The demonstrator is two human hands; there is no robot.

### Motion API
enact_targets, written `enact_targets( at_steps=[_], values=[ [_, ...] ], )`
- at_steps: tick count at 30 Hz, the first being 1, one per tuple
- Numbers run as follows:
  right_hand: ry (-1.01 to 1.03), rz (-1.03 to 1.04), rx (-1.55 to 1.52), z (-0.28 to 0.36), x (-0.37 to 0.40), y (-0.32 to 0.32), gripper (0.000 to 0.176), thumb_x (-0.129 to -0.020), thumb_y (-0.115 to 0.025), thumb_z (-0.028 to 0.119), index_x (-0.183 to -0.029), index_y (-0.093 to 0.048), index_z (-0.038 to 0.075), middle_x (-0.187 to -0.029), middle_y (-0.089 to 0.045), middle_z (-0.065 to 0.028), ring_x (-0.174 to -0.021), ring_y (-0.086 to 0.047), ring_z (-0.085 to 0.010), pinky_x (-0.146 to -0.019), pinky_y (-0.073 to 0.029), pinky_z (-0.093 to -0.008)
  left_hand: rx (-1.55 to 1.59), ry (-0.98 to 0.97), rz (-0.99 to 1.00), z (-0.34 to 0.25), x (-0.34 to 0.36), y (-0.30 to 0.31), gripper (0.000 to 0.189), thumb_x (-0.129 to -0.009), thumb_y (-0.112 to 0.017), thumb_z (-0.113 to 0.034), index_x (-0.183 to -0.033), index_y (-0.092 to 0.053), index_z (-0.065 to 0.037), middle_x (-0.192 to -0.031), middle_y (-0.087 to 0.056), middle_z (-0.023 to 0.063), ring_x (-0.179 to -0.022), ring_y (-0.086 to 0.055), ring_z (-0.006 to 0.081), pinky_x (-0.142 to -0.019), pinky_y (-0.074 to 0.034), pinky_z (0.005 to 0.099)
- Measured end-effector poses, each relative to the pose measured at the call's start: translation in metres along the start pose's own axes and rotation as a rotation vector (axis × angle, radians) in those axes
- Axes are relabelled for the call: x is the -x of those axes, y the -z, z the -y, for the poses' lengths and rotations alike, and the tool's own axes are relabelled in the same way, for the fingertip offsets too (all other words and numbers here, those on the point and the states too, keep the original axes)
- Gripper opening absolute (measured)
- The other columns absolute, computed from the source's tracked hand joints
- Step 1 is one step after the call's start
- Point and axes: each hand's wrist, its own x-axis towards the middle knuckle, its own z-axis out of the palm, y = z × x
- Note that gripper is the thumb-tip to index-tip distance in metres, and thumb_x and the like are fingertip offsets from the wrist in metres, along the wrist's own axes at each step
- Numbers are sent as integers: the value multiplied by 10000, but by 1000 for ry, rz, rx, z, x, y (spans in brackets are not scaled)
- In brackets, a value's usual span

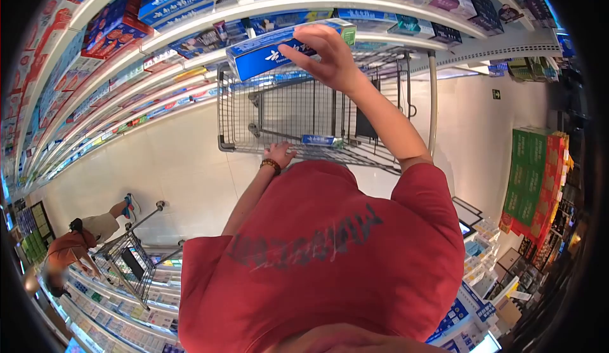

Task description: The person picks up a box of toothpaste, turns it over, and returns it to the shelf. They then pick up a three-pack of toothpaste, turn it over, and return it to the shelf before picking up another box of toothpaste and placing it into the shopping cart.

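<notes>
Head view: I am looking down past my red shirt at a wire shopping cart (254, 121) in a shop aisle.
Right hand: my right hand (327, 58) is gripping a long blue toothpaste box (263, 56), with my fingers curling over its top edge and my thumb pressing on its face.
Box position: it is hanging above the cart, just in front of the shelves (190, 19).
Left hand: my left hand (279, 155) is lying on the cart's near rim, and the fingers look loosely spread.
In the cart: a smaller blue box (318, 139) is lying on the wire floor.
Step, as I judge it: I am carrying the box between shelf and cart.
Next move calls for: a level box that clears the wire rim.
Nearby: another person (76, 242) is bending beside a second cart (130, 261).
</notes>
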Motion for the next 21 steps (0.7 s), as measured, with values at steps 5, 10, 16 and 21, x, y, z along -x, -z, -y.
enact_targets(
  at_steps=[5,10,16,21],
  values=[
    [-817,426,-382,47,129,-1,586,-770,-771,114,-1320,-579,176,-1149,-572,-99,-1014,-597,-295,-868,-513,-391,7,-49,-114,1,6,-6,459,-891,-582,-495,-1280,-613,-253,-1445,-507,-23,-1354,-386,255,-1060,-243,582],
    [-1221,829,-492,52,303,-60,643,-763,-790,168,-1362,-554,162,-1145,-568,-136,-1024,-604,-308,-903,-499,-394,18,-63,-170,4,7,-12,410,-855,-634,-462,-1200,-663,-242,-1415,-538,-26,-1341,-398,238,-1070,-209,563],
    [-1202,1191,-675,94,461,-129,636,-747,-794,137,-1346,-583,164,-1144,-552,-152,-1091,-569,-340,-954,-483,-406,-17,-41,-202,-6,12,-7,371,-858,-653,-410,-1185,-672,-237,-1374,-569,-11,-1316,-417,232,-1052,-200,552],
    [-1084,1276,-716,138,529,-152,642,-770,-769,134,-1375,-554,170,-1161,-548,-169,-1094,-571,-353,-971,-481,-417,-14,-25,-251,-16,15,-2,363,-840,-676,-369,-1171,-677,-222,-1391,-551,-22,-1309,-421,223,-1062,-207,525]
  ],
)
